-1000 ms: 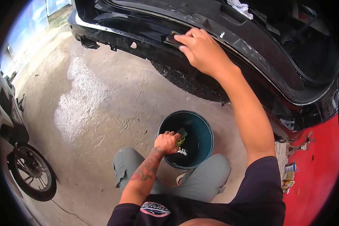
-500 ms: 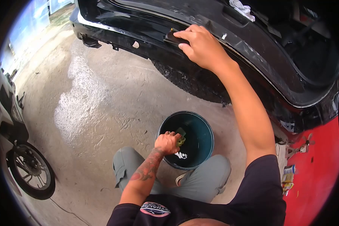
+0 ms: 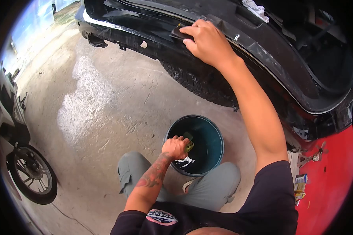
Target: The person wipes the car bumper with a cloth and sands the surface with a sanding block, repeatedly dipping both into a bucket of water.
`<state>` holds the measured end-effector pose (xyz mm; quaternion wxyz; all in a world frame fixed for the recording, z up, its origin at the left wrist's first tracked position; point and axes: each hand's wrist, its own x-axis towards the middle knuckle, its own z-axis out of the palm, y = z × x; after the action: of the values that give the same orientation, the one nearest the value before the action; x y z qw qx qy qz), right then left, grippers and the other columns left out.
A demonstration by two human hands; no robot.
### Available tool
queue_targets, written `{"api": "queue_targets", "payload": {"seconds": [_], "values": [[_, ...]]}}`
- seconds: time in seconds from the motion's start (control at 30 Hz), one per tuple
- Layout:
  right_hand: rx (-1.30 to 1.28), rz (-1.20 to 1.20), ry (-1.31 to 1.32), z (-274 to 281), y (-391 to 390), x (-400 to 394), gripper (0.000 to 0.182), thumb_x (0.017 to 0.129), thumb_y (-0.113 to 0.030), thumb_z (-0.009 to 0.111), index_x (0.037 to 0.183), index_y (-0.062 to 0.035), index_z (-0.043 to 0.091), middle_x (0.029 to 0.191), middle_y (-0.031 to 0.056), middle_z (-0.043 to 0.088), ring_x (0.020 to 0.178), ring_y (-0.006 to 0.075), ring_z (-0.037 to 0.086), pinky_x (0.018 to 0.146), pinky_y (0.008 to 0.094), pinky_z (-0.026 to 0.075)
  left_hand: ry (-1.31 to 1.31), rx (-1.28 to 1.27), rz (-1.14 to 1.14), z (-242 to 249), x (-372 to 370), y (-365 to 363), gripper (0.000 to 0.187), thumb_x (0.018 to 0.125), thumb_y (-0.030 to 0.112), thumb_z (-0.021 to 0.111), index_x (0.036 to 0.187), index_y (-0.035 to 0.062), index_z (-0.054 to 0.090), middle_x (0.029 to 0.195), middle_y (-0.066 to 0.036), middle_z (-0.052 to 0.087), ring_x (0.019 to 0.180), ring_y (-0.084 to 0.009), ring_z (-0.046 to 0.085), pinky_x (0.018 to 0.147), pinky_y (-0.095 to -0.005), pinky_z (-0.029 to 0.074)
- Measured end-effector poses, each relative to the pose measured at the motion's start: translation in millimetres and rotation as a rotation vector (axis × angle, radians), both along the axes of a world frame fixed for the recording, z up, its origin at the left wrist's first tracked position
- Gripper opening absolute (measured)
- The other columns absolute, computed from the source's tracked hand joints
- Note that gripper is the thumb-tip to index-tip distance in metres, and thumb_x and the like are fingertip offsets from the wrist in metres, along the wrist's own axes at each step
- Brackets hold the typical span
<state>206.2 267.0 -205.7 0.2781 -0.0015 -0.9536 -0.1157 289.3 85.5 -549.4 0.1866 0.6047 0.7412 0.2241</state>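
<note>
- Your right hand [image 3: 208, 41] was stretched up to the black car's rear bumper [image 3: 153, 27], palm down, fingers curled and pressed over a dark sanding block [image 3: 179, 34]; a flat, firm hold like that probably served to keep the block's face flush against the painted panel.
- The block lay under your fingertips, only its left end showing past them, on the bumper's upper ledge, well in from the bumper's left corner.
- Your left hand [image 3: 175, 148] was low, at the near left rim of the teal bucket [image 3: 213, 137], its grip closed into a fist pinching a green-and-yellow scrap, seemingly a sponge or wet pad [image 3: 189, 144]; holding it over the bucket would let drips fall back in rather than onto the floor.
- That scrap poked out of the fist on the bucket's inner side, above the dark water; I could not tell whether it touched the water.
- The bucket stood on the concrete floor [image 3: 106, 102] between your bent knees, near enough for the lower hand while the upper one worked.
- A white rag [image 3: 255, 8] lay on the car's open boot edge, apart from both hands.
- A motorcycle wheel [image 3: 32, 174] stood at the floor's left edge.
</note>
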Motion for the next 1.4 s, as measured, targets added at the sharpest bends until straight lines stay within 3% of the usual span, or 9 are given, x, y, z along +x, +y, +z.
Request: {"api": "queue_targets", "payload": {"seconds": [0.3,0.4,0.53,0.77,0.87,1.03,1.17,1.4], "values": [[-0.091,0.059,-0.011,-1,-5,19,0.033,0.089,-0.018,0.073,0.121,-0.0125,0.079,0.113,0.0188,0.071,0.111,0.0390,0.067,0.101,0.0480,0.055,0.003,0.029,0.003,-4,-1,0,0.057,0.075,0.034,0.078,0.128,0.0162,0.068,0.116,-0.012,0.071,0.111,-0.0348,0.068,0.091,-0.0469,0.060],[-0.053,-0.026,0.022,-2,3,1,0.033,0.091,-0.019,0.073,0.121,-0.0074,0.078,0.113,0.0169,0.071,0.111,0.0372,0.066,0.101,0.0462,0.053,0.008,0.038,0.008,-1,1,-2,0.053,0.076,0.031,0.078,0.125,0.0159,0.069,0.114,-0.013,0.071,0.110,-0.0340,0.069,0.090,-0.0458,0.060],[-0.070,0.030,0.009,-2,3,13,0.032,0.089,-0.018,0.073,0.120,-0.0121,0.079,0.113,0.0190,0.072,0.111,0.0387,0.067,0.101,0.0471,0.055,-0.012,0.059,0.011,-2,0,-3,0.052,0.076,0.032,0.078,0.126,0.0161,0.070,0.114,-0.012,0.071,0.110,-0.0337,0.068,0.090,-0.0459,0.060],[-0.035,-0.036,0.022,-1,11,1,0.032,0.089,-0.019,0.074,0.120,-0.0128,0.078,0.115,0.0195,0.070,0.112,0.0383,0.066,0.102,0.0478,0.054,-0.015,0.008,0.000,-4,0,-1,0.060,0.074,0.035,0.079,0.130,0.0172,0.066,0.116,-0.012,0.071,0.112,-0.0351,0.068,0.092,-0.0472,0.059],[-0.013,-0.041,0.032,-3,8,4,0.034,0.091,-0.020,0.072,0.123,-0.0088,0.077,0.116,0.0171,0.070,0.113,0.0383,0.065,0.102,0.0470,0.053,-0.014,0.026,0.007,-6,0,-1,0.061,0.073,0.036,0.079,0.130,0.0178,0.066,0.116,-0.012,0.071,0.112,-0.0346,0.068,0.092,-0.0473,0.059],[-0.024,0.057,0.012,-3,4,17,0.032,0.090,-0.019,0.074,0.121,-0.0135,0.077,0.113,0.0184,0.069,0.112,0.0381,0.065,0.101,0.0469,0.055,-0.008,0.016,0.000,-3,-3,2,0.061,0.073,0.037,0.079,0.130,0.0179,0.067,0.117,-0.011,0.071,0.112,-0.0348,0.068,0.092,-0.0473,0.059],[0.028,-0.018,0.050,-7,13,-5,0.031,0.090,-0.020,0.074,0.120,-0.0144,0.077,0.111,0.0170,0.069,0.109,0.0363,0.066,0.098,0.0464,0.056,-0.006,0.011,-0.001,-8,0,0,0.061,0.073,0.037,0.080,0.129,0.0179,0.067,0.117,-0.011,0.071,0.112,-0.0348,0.068,0.092,-0.0474,0.059],[0.018,0.101,0.020,-4,8,14,0.028,0.089,-0.019,0.075,0.116,-0.0140,0.077,0.109,0.0174,0.069,0.107,0.0359,0.067,0.098,0.0459,0.056,-0.007,0.018,-0.001,-4,0,-1,0.061,0.073,0.037,0.079,0.130,0.0179,0.067,0.116,-0.012,0.071,0.112,-0.0353,0.068,0.093,-0.0473,0.059]]}}
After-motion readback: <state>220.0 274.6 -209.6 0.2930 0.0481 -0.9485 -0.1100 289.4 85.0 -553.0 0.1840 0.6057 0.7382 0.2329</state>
